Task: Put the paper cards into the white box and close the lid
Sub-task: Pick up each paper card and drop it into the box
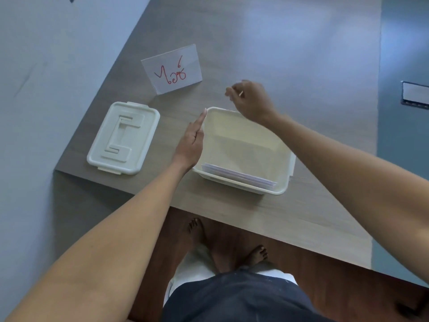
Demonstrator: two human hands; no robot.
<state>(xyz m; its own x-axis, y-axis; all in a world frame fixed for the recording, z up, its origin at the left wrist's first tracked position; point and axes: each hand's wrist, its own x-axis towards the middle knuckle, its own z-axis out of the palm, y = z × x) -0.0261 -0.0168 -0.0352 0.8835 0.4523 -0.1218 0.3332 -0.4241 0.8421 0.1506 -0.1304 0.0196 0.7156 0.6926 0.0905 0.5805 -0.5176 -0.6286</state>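
Observation:
The white box (241, 184) stands open on the table in the middle of the view. A stack of paper cards (239, 176) leans inside it against the near wall. One more paper card (173, 69) with red writing lies flat on the table beyond the box, to the left. The white lid (123, 138) lies flat, left of the box. My left hand (191, 140) is flat, fingers straight, resting against the box's left wall. My right hand (251, 99) hovers over the box's far rim, fingers loosely bent, holding nothing.
The grey wooden table (301, 66) meets a pale wall on the left, and the lid sits near that table corner. The table's near edge runs diagonally just below the box. A flat grey object (415, 94) shows at the right edge of the view.

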